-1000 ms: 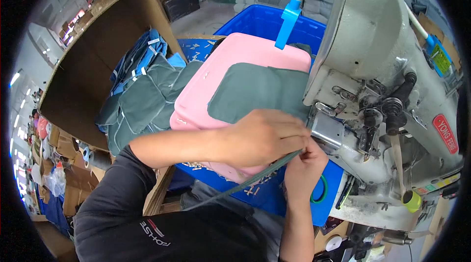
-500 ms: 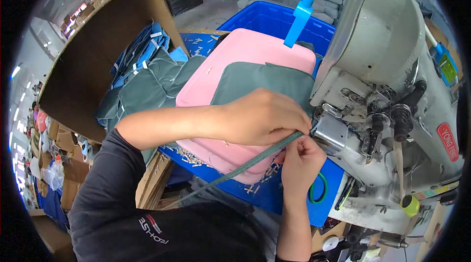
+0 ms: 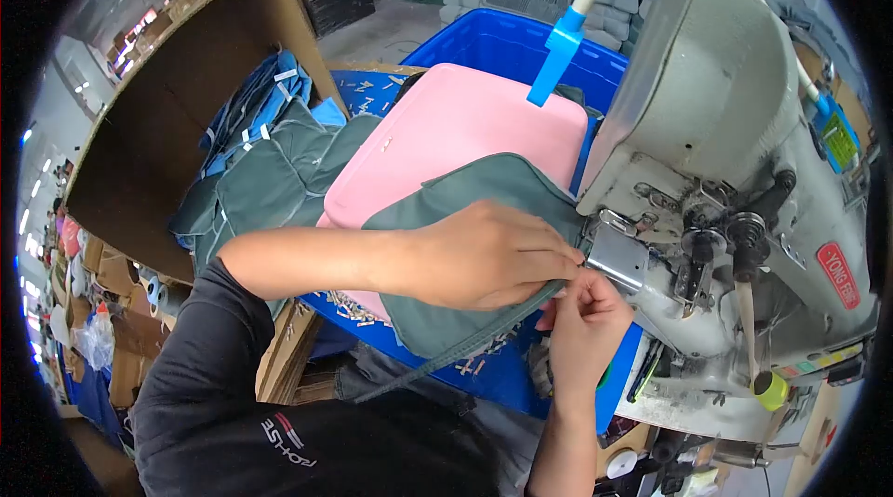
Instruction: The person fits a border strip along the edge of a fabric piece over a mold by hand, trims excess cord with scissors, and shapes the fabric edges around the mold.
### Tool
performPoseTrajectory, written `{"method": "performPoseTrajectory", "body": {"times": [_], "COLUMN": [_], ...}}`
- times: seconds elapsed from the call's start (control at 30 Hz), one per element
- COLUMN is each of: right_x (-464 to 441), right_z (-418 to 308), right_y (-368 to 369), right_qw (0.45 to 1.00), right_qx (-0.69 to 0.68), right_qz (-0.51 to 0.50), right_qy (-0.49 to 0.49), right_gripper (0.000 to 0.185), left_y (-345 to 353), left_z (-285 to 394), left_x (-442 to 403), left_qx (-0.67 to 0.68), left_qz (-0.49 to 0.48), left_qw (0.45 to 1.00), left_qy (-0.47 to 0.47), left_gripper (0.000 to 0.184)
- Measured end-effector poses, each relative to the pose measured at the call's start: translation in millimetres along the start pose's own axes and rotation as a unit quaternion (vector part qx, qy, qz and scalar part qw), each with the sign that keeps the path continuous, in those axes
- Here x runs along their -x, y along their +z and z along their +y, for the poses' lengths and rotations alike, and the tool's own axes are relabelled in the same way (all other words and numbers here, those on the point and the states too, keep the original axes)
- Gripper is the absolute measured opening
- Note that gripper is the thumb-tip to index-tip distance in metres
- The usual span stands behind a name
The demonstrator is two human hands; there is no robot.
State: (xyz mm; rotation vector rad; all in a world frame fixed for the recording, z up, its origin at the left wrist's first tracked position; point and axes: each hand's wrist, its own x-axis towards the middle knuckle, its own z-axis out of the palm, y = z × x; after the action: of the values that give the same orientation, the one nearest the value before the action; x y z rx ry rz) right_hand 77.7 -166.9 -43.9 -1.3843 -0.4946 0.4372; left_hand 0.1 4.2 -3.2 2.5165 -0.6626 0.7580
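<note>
Beside a grey sewing machine [image 3: 716, 69], a pink board [image 3: 493, 111] lies beneath a dark green fabric panel [image 3: 484, 185], left hand [image 3: 498, 260] over it, fingers curled together, their hold hidden, right hand [image 3: 588, 320] fingers pinched on a narrow strip [image 3: 419, 370].

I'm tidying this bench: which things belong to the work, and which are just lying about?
Likely in the work: green fabric under the left hand, green strip, sewing machine.

Apparently lying about: small scraps on the blue surface, clear plastic bag.
</note>
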Motion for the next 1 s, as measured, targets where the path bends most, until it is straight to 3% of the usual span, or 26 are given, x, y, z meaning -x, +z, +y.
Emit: {"method": "performPoseTrajectory", "body": {"times": [0.13,0.37,0.57,0.67,0.83,1.0], "right_x": [6.0,2.4,9.4,26.5,29.4,13.2], "right_z": [1.7,-0.5,0.2,-0.2,7.1,0.5], "right_y": [-3.7,-9.1,-9.2,-11.7,-2.2,-1.5], "right_qw": [0.998,1.000,1.000,1.000,0.997,0.996], "right_qx": [0.041,0.005,0.001,-0.016,-0.076,-0.088], "right_qz": [-0.050,-0.003,0.003,-0.015,0.021,0.034], "right_qy": [0.016,0.011,-0.001,0.012,-0.002,0.001], "right_gripper": [0.012,0.011,0.006,0.012,0.015,0.013], "left_y": [1.3,3.1,11.4,14.1,19.9,21.4], "left_z": [-2.4,31.4,63.7,58.9,57.7,51.4], "left_x": [-0.8,2.4,9.8,17.6,14.7,9.5], "left_qx": [0.016,-0.043,-0.030,-0.023,-0.132,-0.123], "left_qz": [0.009,-0.005,0.073,0.103,0.075,0.079], "left_qw": [1.000,0.998,0.990,0.989,0.988,0.989], "left_qy": [-0.007,-0.036,-0.114,-0.105,-0.010,-0.034], "left_gripper": [0.038,0.038,0.038,0.036,0.030,0.027]}}
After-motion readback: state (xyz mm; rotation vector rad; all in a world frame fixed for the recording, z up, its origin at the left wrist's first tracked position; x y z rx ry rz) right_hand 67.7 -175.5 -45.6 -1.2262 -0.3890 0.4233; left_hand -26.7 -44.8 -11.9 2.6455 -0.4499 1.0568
